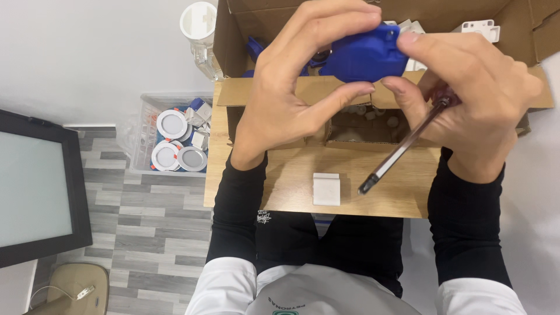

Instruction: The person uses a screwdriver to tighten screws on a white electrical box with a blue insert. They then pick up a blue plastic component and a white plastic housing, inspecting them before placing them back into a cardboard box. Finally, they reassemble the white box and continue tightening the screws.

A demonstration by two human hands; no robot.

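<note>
Top centre of frame: we pinched blue plastic part (364,57) w/ left hand (291,87) and right hand (472,99) fingertips; right palm also curled round screwdriver (402,149).

An open brown cardboard box (373,87) stands at the far side of the worktop (291,181), and a dark-framed pale screen (35,186) leans at the left on the floor.
</note>
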